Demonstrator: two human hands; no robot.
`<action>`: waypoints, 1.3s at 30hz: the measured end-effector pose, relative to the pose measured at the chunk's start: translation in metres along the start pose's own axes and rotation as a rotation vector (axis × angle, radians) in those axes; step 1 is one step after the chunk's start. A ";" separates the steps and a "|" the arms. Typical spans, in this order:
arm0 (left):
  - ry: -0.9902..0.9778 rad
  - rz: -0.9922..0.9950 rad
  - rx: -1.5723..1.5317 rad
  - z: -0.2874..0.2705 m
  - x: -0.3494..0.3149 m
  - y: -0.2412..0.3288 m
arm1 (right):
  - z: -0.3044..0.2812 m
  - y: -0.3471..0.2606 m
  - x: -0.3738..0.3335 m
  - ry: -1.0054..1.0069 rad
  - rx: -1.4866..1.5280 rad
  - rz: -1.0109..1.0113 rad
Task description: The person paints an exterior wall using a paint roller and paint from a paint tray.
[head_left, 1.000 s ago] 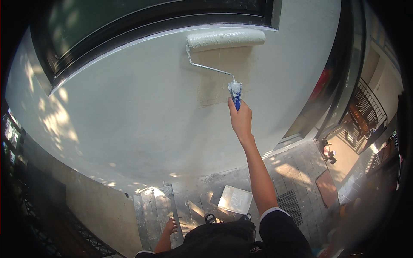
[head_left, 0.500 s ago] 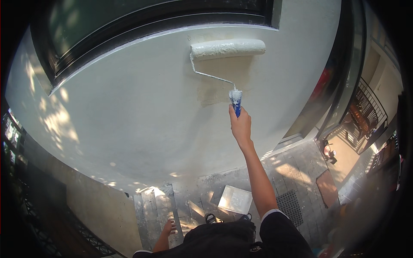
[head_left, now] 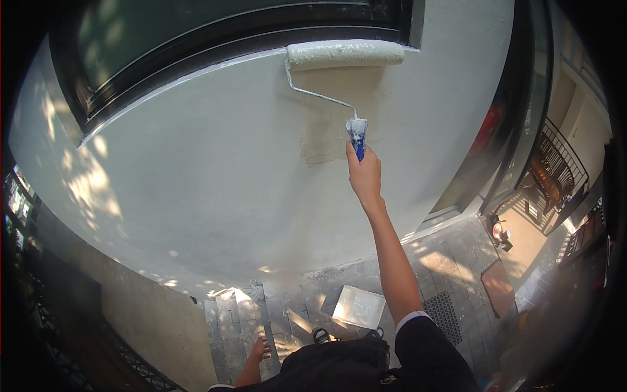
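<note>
1 paint roller (head_left: 345, 54) lies flat against the pale wall (head_left: 196, 170), straight above the right hand (head_left: 364, 175), which is closed in a full grip around the roller's blue handle (head_left: 358, 140) with the arm stretched up. Compared with 1 second ago the sleeve has climbed, and its upper edge now meets the dark window frame (head_left: 215, 49) (the top of the reachable stretch, it seems). Below the roller, just above the hand, a wetter, slightly darker band of fresh paint (head_left: 333, 124) shows how far the stroke has covered.

Far below the hand, a light paint tray (head_left: 358, 306) sits on the grey paving (head_left: 450, 261) beside some steps (head_left: 235, 320). The left hand (head_left: 260, 349) hangs low with fingers loosely spread, probably holding nothing, though it is small and dim. A drain grate (head_left: 444, 317) lies right of the tray.
</note>
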State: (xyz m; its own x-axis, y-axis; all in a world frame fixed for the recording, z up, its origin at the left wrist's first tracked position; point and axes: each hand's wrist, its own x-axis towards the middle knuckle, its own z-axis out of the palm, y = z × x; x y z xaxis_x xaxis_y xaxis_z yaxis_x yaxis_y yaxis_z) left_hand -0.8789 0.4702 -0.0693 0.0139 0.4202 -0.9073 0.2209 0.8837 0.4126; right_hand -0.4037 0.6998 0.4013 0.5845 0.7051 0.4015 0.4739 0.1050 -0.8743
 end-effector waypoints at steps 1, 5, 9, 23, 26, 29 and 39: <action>-0.001 -0.001 0.000 0.000 0.000 -0.002 | -0.001 0.001 0.000 -0.013 -0.018 0.012; 0.000 -0.022 -0.003 0.001 0.000 -0.010 | -0.009 0.007 -0.008 -0.045 -0.053 0.027; -0.014 -0.020 0.008 0.003 0.006 -0.011 | -0.012 0.029 -0.019 0.000 -0.105 -0.028; -0.005 0.016 0.026 0.005 0.000 -0.001 | 0.011 0.114 -0.072 0.034 -0.134 0.055; 0.004 -0.007 0.034 0.002 -0.005 -0.012 | 0.007 0.137 -0.086 0.025 -0.172 0.073; -0.001 -0.028 0.038 0.002 -0.006 -0.024 | 0.008 0.157 -0.102 -0.001 -0.233 0.100; 0.014 0.014 0.021 0.009 -0.013 -0.030 | 0.013 0.159 -0.115 -0.017 -0.155 0.140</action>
State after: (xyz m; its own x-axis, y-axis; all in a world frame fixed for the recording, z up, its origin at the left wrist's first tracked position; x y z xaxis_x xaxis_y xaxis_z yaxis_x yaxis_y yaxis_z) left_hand -0.8767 0.4364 -0.0702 0.0033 0.4359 -0.9000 0.2413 0.8731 0.4237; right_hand -0.4041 0.6440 0.2130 0.6408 0.7173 0.2735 0.4858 -0.1030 -0.8680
